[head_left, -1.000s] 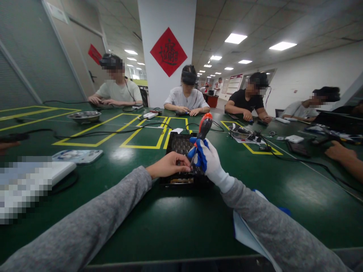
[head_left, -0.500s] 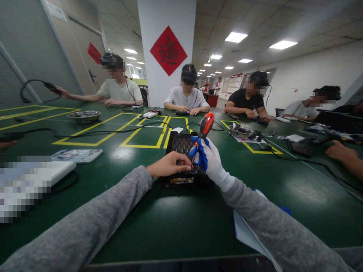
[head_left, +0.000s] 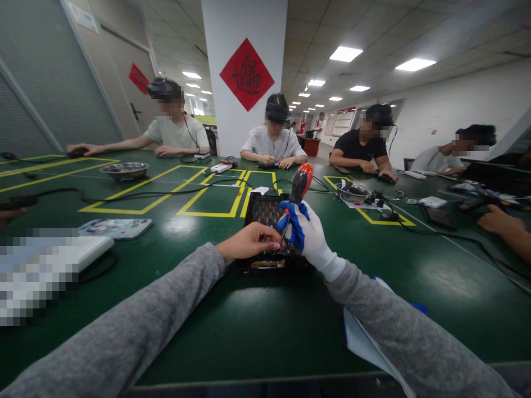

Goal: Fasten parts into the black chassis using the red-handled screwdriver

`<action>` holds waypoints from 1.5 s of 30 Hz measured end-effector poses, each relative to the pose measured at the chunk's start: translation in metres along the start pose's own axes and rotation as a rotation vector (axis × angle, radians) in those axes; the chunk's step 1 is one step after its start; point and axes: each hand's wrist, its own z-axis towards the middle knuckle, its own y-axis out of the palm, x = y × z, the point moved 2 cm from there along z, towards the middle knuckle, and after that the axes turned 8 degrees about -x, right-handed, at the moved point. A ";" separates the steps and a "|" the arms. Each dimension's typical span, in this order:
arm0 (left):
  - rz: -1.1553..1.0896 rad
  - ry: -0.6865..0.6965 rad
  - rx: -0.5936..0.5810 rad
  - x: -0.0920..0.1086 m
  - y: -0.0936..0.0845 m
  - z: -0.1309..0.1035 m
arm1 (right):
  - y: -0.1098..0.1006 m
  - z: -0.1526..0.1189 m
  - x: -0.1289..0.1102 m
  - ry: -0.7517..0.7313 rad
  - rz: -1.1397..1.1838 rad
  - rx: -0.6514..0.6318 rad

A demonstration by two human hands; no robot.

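Observation:
A black rectangular device housing (head_left: 265, 209) lies on the green table in front of me, its inside facing up and partly covered by my hands. My right hand (head_left: 311, 235), in a white glove with blue coating, is closed round a screwdriver (head_left: 302, 181) with a red and black handle. The screwdriver stands tilted, shaft down into the housing. Bare, my left hand (head_left: 251, 241) reaches over the housing from the left. Its fingers are pinched together beside the lower shaft; what is between them, if anything, is hidden.
Black cables (head_left: 166, 193) cross the table beyond the housing. At left are a metal bowl (head_left: 124, 170) and a pale flat case (head_left: 118, 228). A light cloth (head_left: 365, 345) lies under my right forearm. Several people sit across the table; a co-worker's hand (head_left: 504, 226) is at the right.
My hands and the screwdriver stay almost in place over the housing. Across the table at left, a person's outstretched hand has lowered a dark cabled object to the tabletop.

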 end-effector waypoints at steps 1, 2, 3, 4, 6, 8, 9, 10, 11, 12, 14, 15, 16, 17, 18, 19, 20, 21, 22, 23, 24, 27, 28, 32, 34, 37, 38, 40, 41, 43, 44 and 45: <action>0.018 -0.017 0.012 0.000 0.000 0.000 | 0.000 0.000 0.000 -0.011 -0.015 0.012; 0.036 -0.037 0.025 0.000 0.000 0.000 | 0.000 0.000 0.000 -0.018 -0.027 0.020; 0.047 -0.056 0.038 -0.001 0.000 0.000 | 0.000 0.000 0.000 -0.021 -0.036 0.026; 0.051 -0.067 0.047 -0.001 0.000 0.000 | 0.000 0.001 0.001 -0.022 -0.041 0.033; 0.038 -0.061 0.050 -0.002 0.000 0.000 | -0.002 0.001 0.001 -0.014 -0.039 0.044; 0.016 -0.031 0.035 -0.002 0.001 -0.001 | -0.003 0.001 0.001 0.013 -0.004 0.042; 0.002 -0.014 0.021 -0.002 0.001 -0.001 | -0.003 0.002 0.001 0.027 0.023 0.036; -0.012 -0.001 0.003 -0.002 0.001 -0.001 | -0.004 0.002 0.001 0.039 0.049 0.024; -0.022 0.008 -0.012 -0.002 0.001 -0.001 | -0.004 0.002 0.001 0.047 0.070 0.011; -0.024 0.013 -0.021 -0.002 0.001 -0.001 | -0.003 0.002 0.000 0.050 0.083 0.000; 0.000 0.004 -0.012 -0.001 0.001 0.000 | -0.002 0.002 0.000 0.045 0.085 -0.002; 0.017 -0.009 0.005 -0.001 0.001 0.000 | -0.002 0.002 0.000 0.041 0.083 0.002; 0.028 -0.025 0.027 -0.001 0.000 0.000 | -0.001 0.002 0.000 0.037 0.080 0.009; 0.030 -0.040 0.045 -0.001 0.000 0.000 | -0.001 0.002 0.000 0.033 0.074 0.014; 0.024 -0.051 0.055 -0.001 0.000 0.000 | -0.001 0.002 0.000 0.031 0.067 0.016; 0.014 -0.054 0.060 -0.001 0.000 0.000 | -0.001 0.002 0.000 0.029 0.058 0.017; 0.003 -0.049 0.059 -0.001 0.001 0.000 | -0.001 0.002 0.000 0.029 0.049 0.016; -0.004 -0.036 0.051 -0.001 0.001 0.000 | -0.001 0.002 0.000 0.029 0.040 0.015; -0.007 -0.019 0.039 -0.001 0.000 0.000 | -0.001 0.001 0.001 0.031 0.036 0.010; -0.006 -0.004 0.022 -0.001 0.000 0.000 | -0.002 0.001 0.001 0.033 0.037 0.003; -0.003 0.011 0.004 0.000 0.000 -0.001 | -0.002 0.001 0.001 0.037 0.041 -0.006; 0.015 0.031 -0.043 0.003 0.000 -0.001 | -0.002 0.001 0.001 0.047 0.060 -0.025; 0.028 0.024 -0.041 0.003 0.000 -0.001 | -0.001 0.002 0.000 0.048 0.063 -0.023; 0.061 -0.045 0.034 0.001 0.000 0.000 | 0.000 0.002 0.000 0.033 0.073 0.003; 0.047 -0.057 0.048 -0.001 0.000 0.000 | -0.001 0.002 -0.001 0.022 0.075 0.012; 0.034 -0.031 0.029 -0.002 0.001 -0.001 | -0.002 0.001 0.000 0.018 0.055 0.002; 0.027 -0.016 0.019 -0.002 0.001 -0.001 | -0.003 0.002 0.001 0.022 0.048 -0.009; 0.006 0.010 -0.013 0.000 0.000 -0.001 | -0.003 0.002 0.002 0.037 0.042 -0.032; -0.003 0.018 -0.028 0.001 0.000 -0.001 | -0.003 0.002 0.003 0.043 0.043 -0.040; 0.002 0.017 -0.038 0.003 0.000 -0.001 | -0.004 0.003 0.004 0.037 0.045 -0.036; 0.015 0.003 -0.027 0.004 0.000 0.000 | -0.004 0.003 0.004 0.028 0.045 -0.031; 0.028 -0.016 -0.006 0.004 0.000 0.000 | -0.003 0.003 0.004 0.018 0.045 -0.025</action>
